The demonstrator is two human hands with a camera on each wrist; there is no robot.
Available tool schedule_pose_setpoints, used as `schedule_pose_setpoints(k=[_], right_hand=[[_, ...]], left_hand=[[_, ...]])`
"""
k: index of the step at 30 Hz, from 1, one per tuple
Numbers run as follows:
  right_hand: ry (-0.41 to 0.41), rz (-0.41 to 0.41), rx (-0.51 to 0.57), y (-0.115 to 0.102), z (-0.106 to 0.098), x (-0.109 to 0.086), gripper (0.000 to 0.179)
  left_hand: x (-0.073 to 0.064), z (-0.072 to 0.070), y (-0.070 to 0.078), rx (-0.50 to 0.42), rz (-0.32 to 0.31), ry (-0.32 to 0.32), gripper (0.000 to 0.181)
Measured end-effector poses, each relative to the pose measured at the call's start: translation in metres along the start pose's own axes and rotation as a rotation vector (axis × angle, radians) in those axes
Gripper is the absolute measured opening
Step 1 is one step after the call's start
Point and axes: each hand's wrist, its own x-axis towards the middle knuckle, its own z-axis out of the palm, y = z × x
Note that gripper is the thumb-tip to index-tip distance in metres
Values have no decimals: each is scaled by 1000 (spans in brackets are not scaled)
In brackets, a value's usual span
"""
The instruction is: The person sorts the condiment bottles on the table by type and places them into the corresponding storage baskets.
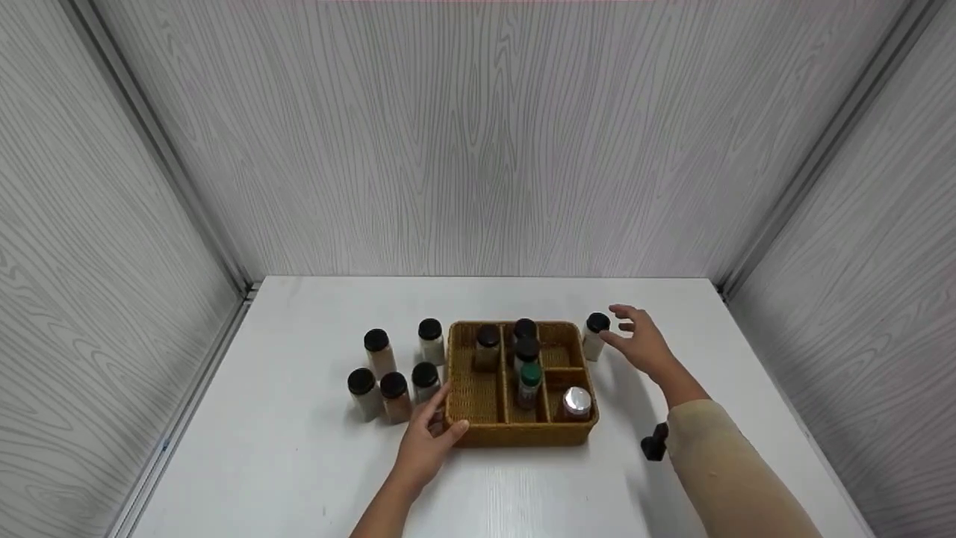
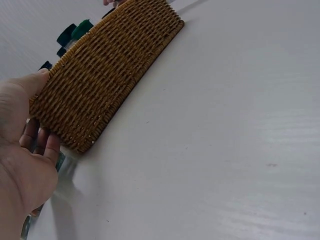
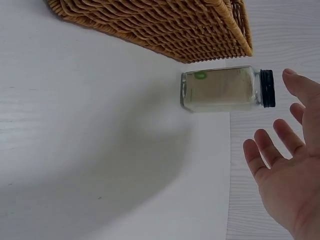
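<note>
A brown woven basket (image 1: 515, 435) with compartments stands on the white table. My left hand (image 1: 427, 442) grips its near left corner, thumb at the rim and fingers along the left side, as the left wrist view shows on the wicker wall (image 2: 107, 75). Beyond the basket's right side stands a glass spice jar (image 3: 220, 90) with a black lid and pale contents. Close by its lid, my right hand (image 1: 641, 345) is spread with fingers apart, holding nothing. Inside the basket are several black-lidded jars (image 1: 488, 351), a green-capped jar (image 1: 529, 385) and a silver-lidded jar (image 1: 576, 403).
Left of the basket stand several black-lidded spice jars (image 1: 379, 353) in a loose group. A small black object (image 1: 653, 443) lies by the right sleeve (image 1: 721, 463). Grey wood-grain panels (image 1: 478, 149) rise behind and at both sides of the table (image 1: 246, 448).
</note>
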Motion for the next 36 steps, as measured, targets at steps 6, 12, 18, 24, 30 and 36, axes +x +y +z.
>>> schedule_pose_setpoints(k=[6,12,18,24,30,36], right_hand=[[-4,-39,-37,-6,22,9,73],[18,-56,-79,-9,36,15,63],[70,-35,-163,-6,38,15,53],[78,-45,-201,-6,34,16,51],[93,-29,-201,-4,36,15,52],[105,-19,-180,-4,37,15,51]], left_hand=[[-1,-3,1,-9,-2,-11,80],[-2,-3,0,2,12,1,83],[-2,-2,-1,8,25,2,80],[-1,-1,-3,17,37,10,77],[-3,0,-2,31,29,3,77],[-3,-1,-1,22,32,5,77]])
